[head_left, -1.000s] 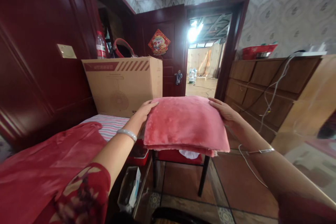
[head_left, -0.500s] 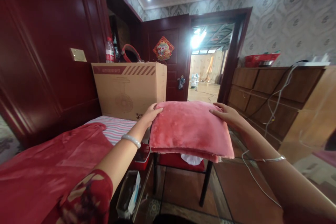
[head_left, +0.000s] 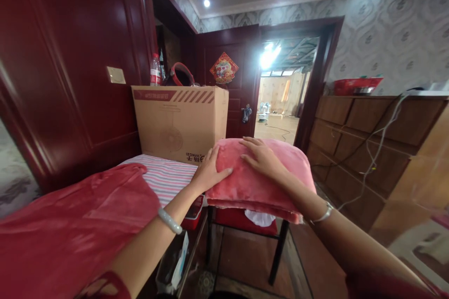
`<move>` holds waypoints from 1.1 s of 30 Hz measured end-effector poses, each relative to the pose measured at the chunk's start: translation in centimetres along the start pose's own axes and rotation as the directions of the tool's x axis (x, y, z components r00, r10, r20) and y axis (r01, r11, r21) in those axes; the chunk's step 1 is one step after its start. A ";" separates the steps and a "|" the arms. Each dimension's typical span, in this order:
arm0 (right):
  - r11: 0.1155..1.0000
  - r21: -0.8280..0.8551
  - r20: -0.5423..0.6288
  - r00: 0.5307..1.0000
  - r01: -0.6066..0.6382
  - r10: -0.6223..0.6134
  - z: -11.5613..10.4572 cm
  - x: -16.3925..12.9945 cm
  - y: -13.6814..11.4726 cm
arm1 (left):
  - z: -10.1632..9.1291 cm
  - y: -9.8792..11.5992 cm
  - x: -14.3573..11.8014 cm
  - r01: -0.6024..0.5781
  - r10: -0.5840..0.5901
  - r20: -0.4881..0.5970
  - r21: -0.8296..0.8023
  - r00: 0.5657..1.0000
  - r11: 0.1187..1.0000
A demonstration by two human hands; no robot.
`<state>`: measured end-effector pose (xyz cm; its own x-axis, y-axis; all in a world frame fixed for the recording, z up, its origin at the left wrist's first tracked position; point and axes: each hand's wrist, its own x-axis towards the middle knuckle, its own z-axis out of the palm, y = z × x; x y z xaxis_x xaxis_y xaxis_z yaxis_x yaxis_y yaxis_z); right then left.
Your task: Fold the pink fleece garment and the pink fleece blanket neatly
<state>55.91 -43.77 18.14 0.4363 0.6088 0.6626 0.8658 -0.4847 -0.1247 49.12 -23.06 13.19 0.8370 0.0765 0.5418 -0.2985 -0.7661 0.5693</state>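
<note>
A folded pink plush blanket (head_left: pixel 277 184) lies in layers on a chair (head_left: pixel 228 217) with a red seat and dark legs. My left hand (head_left: pixel 211 170) rests open against the blanket's left side, thumb on top and fingers along the edge. Flat on its upper surface lies my right hand (head_left: pixel 261 158), fingers spread towards the far edge. Something white (head_left: pixel 259 218) pokes out beneath the blanket on the seat. To the left, a larger red-pink plush cloth (head_left: pixel 87 215) is spread over a striped sheet (head_left: pixel 164 175).
Behind the sheet stands a big cardboard box (head_left: pixel 175 121) carrying a bottle (head_left: pixel 155 71). A red basket (head_left: pixel 194 215) and a clear bin (head_left: pixel 171 261) sit low beside the chair. Wooden drawers (head_left: pixel 379 126) with hanging cables stand right; an open doorway lies beyond.
My right hand has moved left from the blanket's far right corner onto its top. The left hand has shifted from the far left corner to lie against the side, its thumb on top.
</note>
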 end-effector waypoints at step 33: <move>0.761 0.635 0.274 0.881 0.136 -0.386 31.9 -3.7 -28.8 | -23.1 -1.6 -54.5 0.779 -0.757 -0.541 0.624 0.367 -0.069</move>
<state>37.21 -12.07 -4.25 0.1169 0.8956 0.4292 0.8737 0.1128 -0.4733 -6.58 -11.22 -2.95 0.2847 0.9531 0.1024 0.9582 -0.2859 -0.0030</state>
